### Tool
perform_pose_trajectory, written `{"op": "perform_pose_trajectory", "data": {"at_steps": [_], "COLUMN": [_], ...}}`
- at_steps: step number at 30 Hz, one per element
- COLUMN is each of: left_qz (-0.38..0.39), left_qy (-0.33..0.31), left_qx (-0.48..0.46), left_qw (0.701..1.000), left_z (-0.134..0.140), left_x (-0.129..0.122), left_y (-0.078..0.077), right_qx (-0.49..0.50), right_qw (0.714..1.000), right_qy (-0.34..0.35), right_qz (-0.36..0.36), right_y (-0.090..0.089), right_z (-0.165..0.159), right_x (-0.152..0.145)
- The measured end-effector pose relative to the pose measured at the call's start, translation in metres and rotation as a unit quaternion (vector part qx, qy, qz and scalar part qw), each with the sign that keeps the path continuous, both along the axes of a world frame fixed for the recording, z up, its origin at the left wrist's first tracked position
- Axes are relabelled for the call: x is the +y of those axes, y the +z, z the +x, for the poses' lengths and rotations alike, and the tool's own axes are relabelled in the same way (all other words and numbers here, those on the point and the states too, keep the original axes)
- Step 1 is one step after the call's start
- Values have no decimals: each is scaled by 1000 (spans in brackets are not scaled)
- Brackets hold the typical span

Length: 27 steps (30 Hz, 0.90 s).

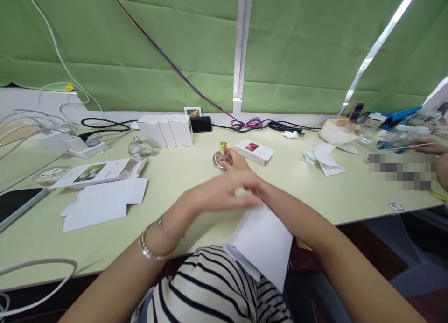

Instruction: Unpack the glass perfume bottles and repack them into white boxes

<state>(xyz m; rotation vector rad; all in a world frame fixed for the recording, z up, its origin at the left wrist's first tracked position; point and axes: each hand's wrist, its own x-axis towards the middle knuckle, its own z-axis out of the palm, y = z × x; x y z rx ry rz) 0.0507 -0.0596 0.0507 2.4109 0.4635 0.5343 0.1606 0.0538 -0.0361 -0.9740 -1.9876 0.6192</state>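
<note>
Curling around the right side of a small glass bottle [217, 160] with a gold cap [223, 147], the fingers of our right hand [240, 162] hold it upright on the worktop [287, 185]. Our left hand [222, 191], blurred, crosses over the right wrist, its thumb spread wide from its fingers. Just right of the bottle lies a white box [259, 153] with a red picture. Below our wrists, a folded white sheet [268, 243] reaches over our striped clothing [206, 285]. Farther left we have a rounded glass bottle [140, 149], a row of white boxes [166, 132] and an opened carton [96, 172] beside a flat white card [107, 199]. To the right lies creased paper [324, 158]; at the far right, another person's hand [425, 146].
</note>
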Motion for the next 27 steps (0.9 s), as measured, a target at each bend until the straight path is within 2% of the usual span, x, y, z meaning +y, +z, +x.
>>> {"op": "perform_pose_trajectory", "data": {"at_steps": [1, 2, 3, 5, 8, 10, 13, 14, 16, 18, 19, 20, 22, 24, 27], "left_qz": [-26, -21, -2, 12, -18, -57, -116, -105, -20, 54, 56, 39, -17, -48, -23], "left_qy": [-75, -118, -129, -109, -22, 45, 68, 90, 217, 373, 408, 411, 374, 356, 379], "left_qx": [67, 118, 154, 201, 210, 220, 240, 224, 129, 1, -33, -42, -51, -94, -182], "left_qw": [995, 986, 980, 973, 977, 973, 961, 965, 967, 926, 910, 910, 926, 928, 907], "left_z": [8, 15, 21, 23, 9, -9, -33, -40, -48, -52, -53, -52, -49, -45, -45], "left_x": [-12, -22, -28, -31, -18, -5, 15, 22, 39, 56, 64, 71, 82, 87, 91], "left_y": [2, 1, -3, -12, -20, -18, -7, -4, -1, -5, -10, -17, -32, -44, -43], "right_qx": [-2, -5, -7, -7, -4, -2, 6, 11, 22, 20, 14, 7, -5, -15, -28], "right_qw": [1000, 1000, 1000, 1000, 1000, 1000, 1000, 1000, 1000, 999, 999, 998, 996, 995, 996], "right_qy": [-5, -11, -17, -23, -23, -23, -24, -21, -5, 22, 39, 56, 84, 96, 87], "right_qz": [2, 6, 11, 15, 12, 8, 3, 0, -10, -21, -26, -29, -31, -26, -12], "right_y": [0, 0, 1, 1, 0, 0, 0, 0, 1, 2, 2, 2, 2, 2, 1], "right_z": [0, 1, 1, 2, 4, 6, 7, 7, 8, 8, 7, 7, 6, 4, 3], "right_x": [0, 0, 1, 1, 2, 3, 5, 5, 5, 5, 4, 4, 4, 4, 4]}}
